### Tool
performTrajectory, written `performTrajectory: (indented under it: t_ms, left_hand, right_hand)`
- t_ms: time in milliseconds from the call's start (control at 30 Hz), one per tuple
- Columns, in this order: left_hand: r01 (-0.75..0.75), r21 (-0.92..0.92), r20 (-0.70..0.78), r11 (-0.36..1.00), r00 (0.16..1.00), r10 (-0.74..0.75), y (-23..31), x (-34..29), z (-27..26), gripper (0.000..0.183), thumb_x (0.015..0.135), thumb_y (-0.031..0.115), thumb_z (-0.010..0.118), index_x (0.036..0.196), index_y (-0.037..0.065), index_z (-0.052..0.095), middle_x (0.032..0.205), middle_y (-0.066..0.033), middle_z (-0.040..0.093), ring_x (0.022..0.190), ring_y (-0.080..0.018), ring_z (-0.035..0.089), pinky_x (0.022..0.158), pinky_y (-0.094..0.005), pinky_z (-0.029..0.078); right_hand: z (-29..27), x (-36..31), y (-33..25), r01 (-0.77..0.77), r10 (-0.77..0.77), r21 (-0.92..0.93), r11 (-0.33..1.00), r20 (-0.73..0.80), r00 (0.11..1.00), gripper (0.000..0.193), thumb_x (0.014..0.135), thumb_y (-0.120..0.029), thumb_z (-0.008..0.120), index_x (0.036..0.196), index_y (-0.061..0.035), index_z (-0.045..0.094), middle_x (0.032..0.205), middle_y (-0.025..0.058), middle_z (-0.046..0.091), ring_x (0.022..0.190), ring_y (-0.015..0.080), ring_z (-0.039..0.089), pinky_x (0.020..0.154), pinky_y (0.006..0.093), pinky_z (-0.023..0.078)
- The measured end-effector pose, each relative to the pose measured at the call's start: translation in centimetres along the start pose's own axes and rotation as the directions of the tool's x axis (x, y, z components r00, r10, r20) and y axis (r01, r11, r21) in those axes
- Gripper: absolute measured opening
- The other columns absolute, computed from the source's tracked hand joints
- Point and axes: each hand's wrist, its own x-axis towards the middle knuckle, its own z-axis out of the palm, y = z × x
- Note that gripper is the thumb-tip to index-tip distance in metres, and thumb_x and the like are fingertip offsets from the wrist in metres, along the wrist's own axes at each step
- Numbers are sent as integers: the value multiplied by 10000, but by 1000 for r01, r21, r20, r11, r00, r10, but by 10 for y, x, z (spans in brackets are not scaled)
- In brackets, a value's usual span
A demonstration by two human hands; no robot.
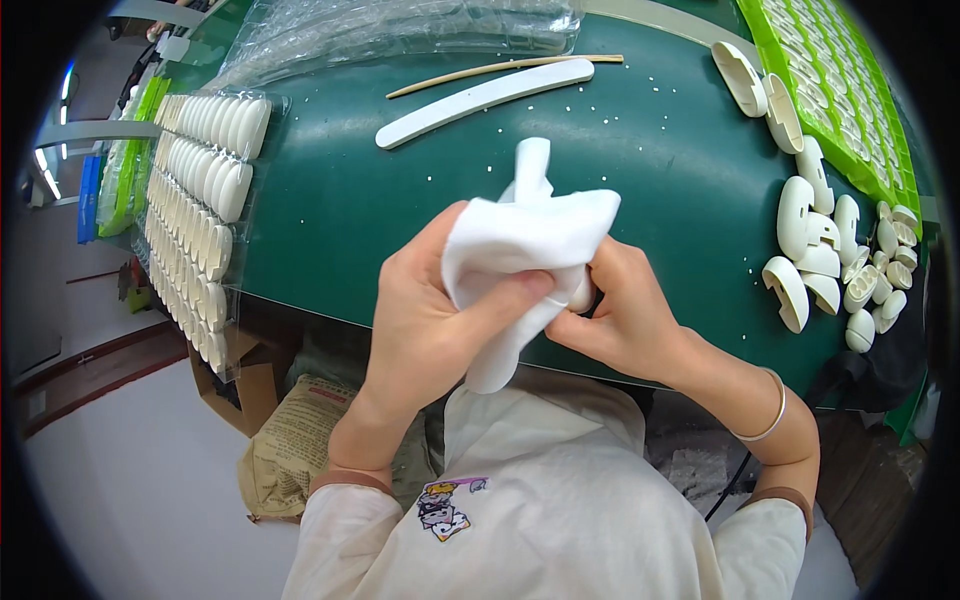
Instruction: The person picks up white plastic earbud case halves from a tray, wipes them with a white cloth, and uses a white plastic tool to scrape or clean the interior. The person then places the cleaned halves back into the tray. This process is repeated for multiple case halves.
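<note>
One white cloth [530, 235] is held up between two hands, on the person's side of the white strip [485, 103] and well apart from it. Its long axis goes roughly away from the person: a narrow folded end points toward the strip, a looser tail hangs down toward the person's shirt [570, 490], and one corner sticks out to the right. The left hand [430, 310] pinches the cloth — thumb pressed on the near face, most of the fingers hidden behind the folds. The right hand [620, 300] has thumb and bent forefinger closed on a pale rounded piece [581, 292] at the cloth's right edge; this piece is mostly covered, so its full shape and direction I cannot tell. Just beyond the strip lies a thin wooden stick [500, 74], and farther beyond it is clear plastic [400, 35], whose contents are hard to make out. Left of the strip stands a clear tray [240, 285] with rows of cream pieces [205, 185]. Right of the strip, loose cream shells [795, 215] lie near a green tray [835, 130] — this tray is cut off by the dark rim.
</note>
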Motion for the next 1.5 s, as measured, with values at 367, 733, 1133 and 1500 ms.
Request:
performTrajectory:
  t_ms: [367,733,1133,1500]
  left_hand:
    - [13,135,244,991,969,-46,-22,7,1,605,632,178,735,1108,18,399,974,-65,485,917,-125,484,769,-279,405]
    - [268,86,336,960,899,-281,-6,22,-5,594,612,133,737,1093,25,407,944,-37,482,916,-123,474,792,-277,388]
    - [135,284,475,949,840,-262,2,40,-9,509,630,199,735,1015,17,456,912,-54,495,865,-135,484,748,-277,394]
    - [112,340,537,934,792,-290,6,49,-11,544,637,244,722,1039,-6,452,912,-70,508,873,-152,494,762,-284,396]
  right_hand:
    - [1,-3,5,98,-97,-64,993,13,995,277,596,-79,671,835,-25,541,726,135,588,628,312,572,536,348,456]
    - [2,-1,8,110,-112,-70,992,-29,993,191,554,-60,660,710,-44,550,631,122,572,568,296,558,495,340,447]
    - [2,-1,9,92,-93,-29,995,-53,994,181,549,-51,653,677,-21,529,620,136,560,559,305,551,484,341,440]
    - [1,0,8,109,-111,-24,994,-73,991,177,558,-48,659,676,-19,531,619,138,562,556,298,561,485,338,446]
